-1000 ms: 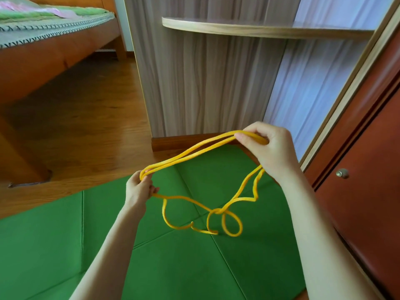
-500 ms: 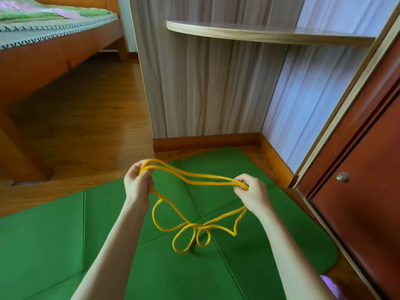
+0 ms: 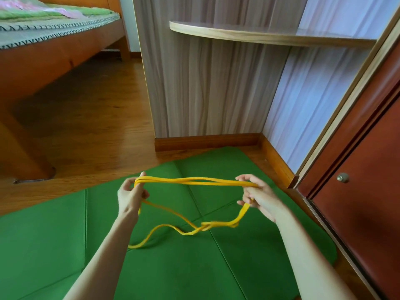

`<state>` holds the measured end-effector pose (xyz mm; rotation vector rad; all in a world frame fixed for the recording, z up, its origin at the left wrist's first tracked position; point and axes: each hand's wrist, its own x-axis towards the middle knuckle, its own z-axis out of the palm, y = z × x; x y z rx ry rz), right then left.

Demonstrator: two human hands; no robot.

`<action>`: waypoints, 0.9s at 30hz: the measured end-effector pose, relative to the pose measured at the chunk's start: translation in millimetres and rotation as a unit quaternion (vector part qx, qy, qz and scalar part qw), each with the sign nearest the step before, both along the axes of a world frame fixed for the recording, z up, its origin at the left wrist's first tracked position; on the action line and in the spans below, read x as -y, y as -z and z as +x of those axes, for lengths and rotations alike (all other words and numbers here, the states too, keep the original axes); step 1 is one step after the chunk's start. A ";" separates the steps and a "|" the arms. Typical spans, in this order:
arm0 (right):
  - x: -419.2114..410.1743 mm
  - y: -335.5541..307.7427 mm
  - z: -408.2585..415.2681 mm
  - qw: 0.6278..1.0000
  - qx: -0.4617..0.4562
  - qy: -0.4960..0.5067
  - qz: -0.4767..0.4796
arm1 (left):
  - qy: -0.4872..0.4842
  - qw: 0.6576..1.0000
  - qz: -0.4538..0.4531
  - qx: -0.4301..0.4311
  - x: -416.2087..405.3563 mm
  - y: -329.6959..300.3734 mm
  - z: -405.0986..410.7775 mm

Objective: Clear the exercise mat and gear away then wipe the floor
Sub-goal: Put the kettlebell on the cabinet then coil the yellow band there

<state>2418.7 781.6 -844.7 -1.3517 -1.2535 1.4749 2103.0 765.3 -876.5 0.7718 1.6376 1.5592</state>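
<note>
A yellow resistance band (image 3: pixel 194 180) is stretched level between my two hands above the green folding exercise mat (image 3: pixel 54 245). My left hand (image 3: pixel 129 197) grips its left end, with strands looped over the fingers. My right hand (image 3: pixel 256 194) holds the right end, fingers curled round the strands. The slack part of the band hangs below in a loose twisted loop that reaches down towards the mat near its centre crease.
A wooden bed (image 3: pixel 54 46) stands at the left on the wood floor (image 3: pixel 93 126). A corner unit with a curved shelf (image 3: pixel 249 34) rises ahead. A red-brown cabinet door with a knob (image 3: pixel 343 177) lines the right side.
My right hand dropped from chest height to the left hand's level, came close, then moved out to the right again, pulling the upper strands straight. The hanging loop swung lower and left.
</note>
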 end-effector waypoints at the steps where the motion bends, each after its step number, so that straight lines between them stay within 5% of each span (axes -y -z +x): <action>1: -0.6 2.1 -2.2 1.000 0.005 0.019 0.003 | 0.042 0.995 -0.050 0.070 0.4 5.3 2.2; 3: -4.6 5.6 0.7 0.996 0.037 0.082 0.017 | 0.151 0.975 -0.133 0.095 4.4 15.3 4.1; 5: -7.1 6.1 10.1 0.982 0.142 0.113 0.054 | 0.204 0.964 -0.170 0.010 8.4 19.5 -0.5; 8: -2.1 10.3 25.6 0.937 0.317 0.093 0.114 | 0.178 0.962 -0.160 -0.131 7.6 18.6 -13.9; 16: 8.9 28.1 41.1 0.847 0.455 0.033 0.274 | 0.134 0.916 -0.098 -0.365 13.7 6.5 -17.2; 19: 4.3 23.3 44.0 0.854 0.437 0.074 0.273 | 0.139 0.910 -0.097 -0.379 18.5 14.1 -17.1; 22: 2.2 18.4 34.7 0.961 0.245 0.090 0.094 | 0.130 0.926 -0.123 -0.334 16.6 20.4 -9.5; 24: 4.4 17.4 30.8 0.993 0.110 0.028 -0.013 | 0.150 0.954 -0.122 -0.230 12.8 21.9 -6.8; 27: 7.5 19.8 27.6 0.991 0.068 -0.094 -0.069 | 0.216 0.963 -0.112 -0.116 13.7 21.3 -8.9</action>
